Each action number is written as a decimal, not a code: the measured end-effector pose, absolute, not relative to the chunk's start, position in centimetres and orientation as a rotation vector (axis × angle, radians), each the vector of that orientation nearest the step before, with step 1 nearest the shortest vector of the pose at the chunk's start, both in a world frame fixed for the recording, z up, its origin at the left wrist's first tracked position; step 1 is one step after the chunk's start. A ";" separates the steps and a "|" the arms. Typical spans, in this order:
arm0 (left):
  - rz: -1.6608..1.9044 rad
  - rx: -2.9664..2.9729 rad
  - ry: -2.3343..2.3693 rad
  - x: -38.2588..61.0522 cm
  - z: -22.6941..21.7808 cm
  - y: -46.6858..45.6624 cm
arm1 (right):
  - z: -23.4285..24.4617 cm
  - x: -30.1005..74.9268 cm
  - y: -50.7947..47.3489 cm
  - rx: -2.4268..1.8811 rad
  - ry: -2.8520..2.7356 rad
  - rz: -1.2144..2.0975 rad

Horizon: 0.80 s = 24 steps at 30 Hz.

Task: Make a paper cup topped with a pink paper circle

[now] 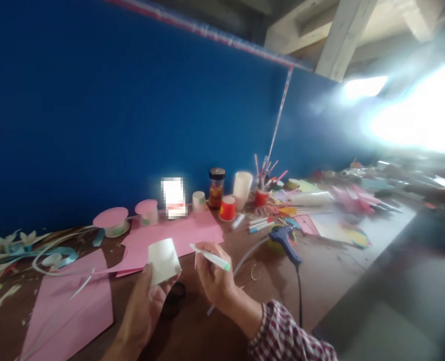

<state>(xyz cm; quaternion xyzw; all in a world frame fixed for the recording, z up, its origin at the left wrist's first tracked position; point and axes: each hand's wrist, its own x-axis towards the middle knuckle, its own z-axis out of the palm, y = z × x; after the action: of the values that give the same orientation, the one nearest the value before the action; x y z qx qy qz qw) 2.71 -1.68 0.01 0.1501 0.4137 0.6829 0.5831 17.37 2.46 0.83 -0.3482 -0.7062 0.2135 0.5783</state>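
My left hand (158,293) is closed around a small white paper cup (164,260), tilted above the table. Between the fingers of my right hand (214,278) is a white marker pen (212,257) with a green end. Its pale tip points left toward the cup, a short gap apart from it. Black scissors (174,296) lie partly hidden behind my left hand. Beneath and beyond the hands are sheets of pink paper (184,233). Another pink sheet (75,296) lies at the left.
A blue glue gun (286,243) with its cord lies right of my right hand. Several markers (260,224), a red cup (228,208), a dark-lidded jar (216,188) and pink-topped cups (111,223) stand or lie farther back. A blue wall (132,100) rises behind the table.
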 end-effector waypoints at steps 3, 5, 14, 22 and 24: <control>1.623 0.379 0.973 2.5 -1.0 -1.4 | 0.7 17.3 2.4 -0.814 -1.645 0.508; 1.648 0.375 0.964 2.4 -1.5 -1.2 | 0.5 17.3 2.2 -0.818 -1.638 0.544; 1.687 0.303 0.967 2.8 -1.4 -1.0 | -0.4 17.4 0.7 -0.816 -1.590 0.742; 1.657 0.447 0.937 2.9 -2.5 -1.2 | 0.1 17.2 0.5 -0.772 -1.711 0.724; 1.648 0.512 0.939 2.9 -2.7 -1.4 | 0.0 17.2 0.6 -0.794 -1.737 0.680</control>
<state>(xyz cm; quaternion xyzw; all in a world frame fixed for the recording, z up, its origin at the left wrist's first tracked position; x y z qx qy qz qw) 2.88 -1.36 -2.70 0.2169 0.3974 0.6978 0.5551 17.22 0.62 0.00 -0.3323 -0.7274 0.2846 0.5287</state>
